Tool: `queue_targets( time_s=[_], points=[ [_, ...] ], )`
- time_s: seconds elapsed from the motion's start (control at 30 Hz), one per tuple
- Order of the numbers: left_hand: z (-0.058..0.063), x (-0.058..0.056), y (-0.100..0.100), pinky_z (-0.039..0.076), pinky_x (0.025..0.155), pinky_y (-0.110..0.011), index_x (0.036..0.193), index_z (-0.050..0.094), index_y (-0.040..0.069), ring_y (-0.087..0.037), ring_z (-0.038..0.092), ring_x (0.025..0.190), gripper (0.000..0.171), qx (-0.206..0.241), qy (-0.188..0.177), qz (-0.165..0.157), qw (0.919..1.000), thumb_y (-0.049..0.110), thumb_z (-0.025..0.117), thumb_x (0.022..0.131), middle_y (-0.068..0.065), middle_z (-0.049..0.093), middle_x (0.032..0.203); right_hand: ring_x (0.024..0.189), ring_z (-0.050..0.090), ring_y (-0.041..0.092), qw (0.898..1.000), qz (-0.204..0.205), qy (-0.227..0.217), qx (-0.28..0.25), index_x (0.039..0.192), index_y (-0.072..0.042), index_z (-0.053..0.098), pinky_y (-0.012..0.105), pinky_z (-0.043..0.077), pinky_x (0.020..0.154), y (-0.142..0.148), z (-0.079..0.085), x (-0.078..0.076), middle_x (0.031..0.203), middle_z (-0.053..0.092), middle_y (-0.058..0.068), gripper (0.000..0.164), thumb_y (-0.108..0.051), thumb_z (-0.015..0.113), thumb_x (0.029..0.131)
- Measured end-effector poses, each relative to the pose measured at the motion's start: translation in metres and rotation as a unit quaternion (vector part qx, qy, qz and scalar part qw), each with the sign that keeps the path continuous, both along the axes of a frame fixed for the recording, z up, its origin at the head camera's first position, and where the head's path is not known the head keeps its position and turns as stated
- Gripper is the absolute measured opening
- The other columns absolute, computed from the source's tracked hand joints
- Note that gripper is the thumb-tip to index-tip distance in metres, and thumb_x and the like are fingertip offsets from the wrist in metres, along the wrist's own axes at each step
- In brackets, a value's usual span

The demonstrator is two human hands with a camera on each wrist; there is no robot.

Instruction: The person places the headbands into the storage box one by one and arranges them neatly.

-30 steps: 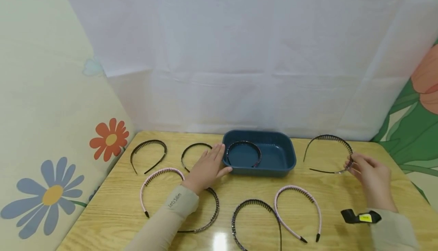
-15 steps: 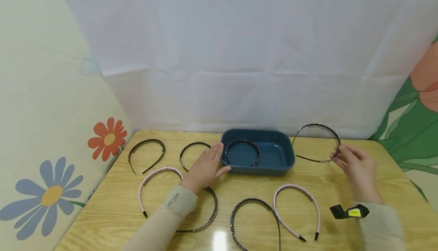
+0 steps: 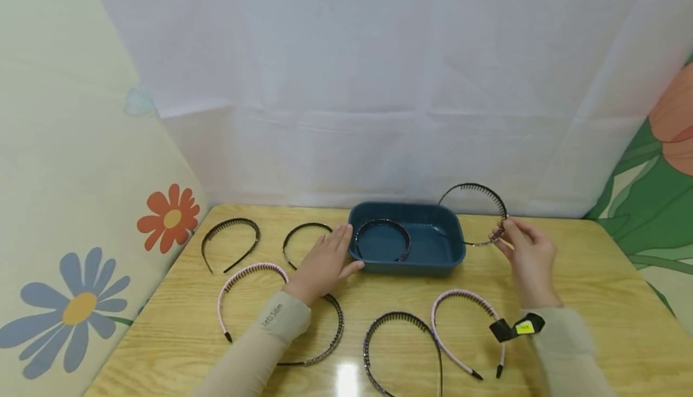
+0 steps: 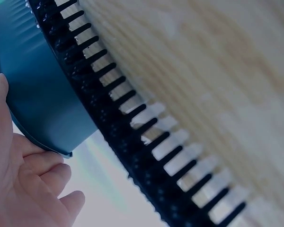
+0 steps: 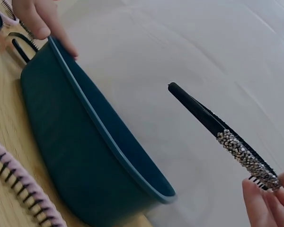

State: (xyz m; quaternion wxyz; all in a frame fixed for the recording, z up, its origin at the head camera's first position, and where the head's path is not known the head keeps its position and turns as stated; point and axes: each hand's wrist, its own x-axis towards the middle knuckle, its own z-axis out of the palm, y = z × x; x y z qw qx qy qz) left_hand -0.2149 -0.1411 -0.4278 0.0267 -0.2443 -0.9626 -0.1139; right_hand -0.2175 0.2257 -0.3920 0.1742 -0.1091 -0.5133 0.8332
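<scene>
My right hand [image 3: 530,258] pinches the side of a black toothed headband [image 3: 499,198]. It is raised off the table, and its free ends overlap the right side of a dark blue plastic box [image 3: 403,269]. The right wrist view shows silvery stones on this headband [image 5: 246,156] between thumb and fingertips. My left hand [image 3: 322,267] rests against the left wall of the box with fingers extended. Another dark glittery headband [image 3: 408,240] lies inside the box, on its left. The left wrist view has a black toothed headband [image 4: 113,118] close to the camera.
Pink headbands [image 3: 460,293] lie at the front right and at left. Dark headbands [image 3: 397,314] lie at the front middle, under the left forearm, behind the left hand and at far left [image 3: 235,221]. A white cloth [image 3: 346,96] hangs behind the wooden table [image 3: 601,307].
My right hand has carried its headband leftward and upward from the table's right side to the box's right edge. The left hand stays against the box.
</scene>
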Motion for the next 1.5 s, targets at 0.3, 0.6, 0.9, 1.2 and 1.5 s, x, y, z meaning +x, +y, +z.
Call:
queue_targets(
  time_s=[0.3,0.6,0.9,1.2,1.5],
  points=[
    [0.003,-0.003,0.0,0.016,0.124,-0.057,0.158,0.017,-0.007,-0.037,0.015,0.154,0.084,0.004,0.0,0.004,1.0,0.05,0.048,0.105,-0.023,0.016,0.166,0.076,0.071,0.015,1.0,0.022,0.011,0.011,0.1,0.001,0.065,0.026,0.063,0.073,-0.024,-0.002,-0.012,0.083,0.073,0.005,0.004,0.003,0.061,0.099],
    [-0.001,-0.002,0.002,0.016,0.124,-0.057,0.159,0.016,-0.007,-0.036,0.015,0.154,0.085,-0.008,-0.004,0.006,0.9999,0.051,0.047,0.105,-0.023,0.016,0.166,0.079,0.07,0.011,0.996,0.043,-0.007,0.077,0.113,0.005,0.06,0.025,0.062,0.075,-0.039,-0.01,-0.02,0.086,0.073,-0.001,0.015,-0.003,0.062,0.1],
    [-0.001,0.0,0.002,0.016,0.124,-0.057,0.159,0.017,-0.006,-0.036,0.015,0.154,0.084,-0.005,0.0,0.008,1.0,0.051,0.047,0.105,-0.022,0.015,0.166,0.073,0.07,0.006,0.991,0.06,-0.007,0.122,0.119,0.015,0.055,0.021,0.062,0.072,-0.059,-0.018,-0.025,0.082,0.07,-0.004,0.025,0.0,0.062,0.099],
    [-0.004,-0.001,0.001,0.016,0.124,-0.057,0.159,0.017,-0.005,-0.036,0.017,0.154,0.084,-0.003,0.004,0.007,1.0,0.052,0.046,0.105,-0.021,0.015,0.166,0.069,0.066,0.002,0.973,0.06,-0.011,0.221,0.114,0.015,0.06,0.02,0.061,0.066,-0.069,-0.026,-0.029,0.083,0.064,-0.005,0.021,0.002,0.063,0.098],
    [-0.002,-0.001,0.001,0.015,0.125,-0.056,0.159,0.015,-0.005,-0.036,0.016,0.154,0.084,-0.001,-0.003,0.007,1.0,0.052,0.046,0.105,-0.022,0.015,0.166,0.066,0.066,0.001,0.96,0.069,-0.006,0.271,0.111,0.015,0.061,0.019,0.061,0.065,-0.072,-0.028,-0.03,0.082,0.065,0.001,0.019,0.004,0.064,0.096]
  ],
)
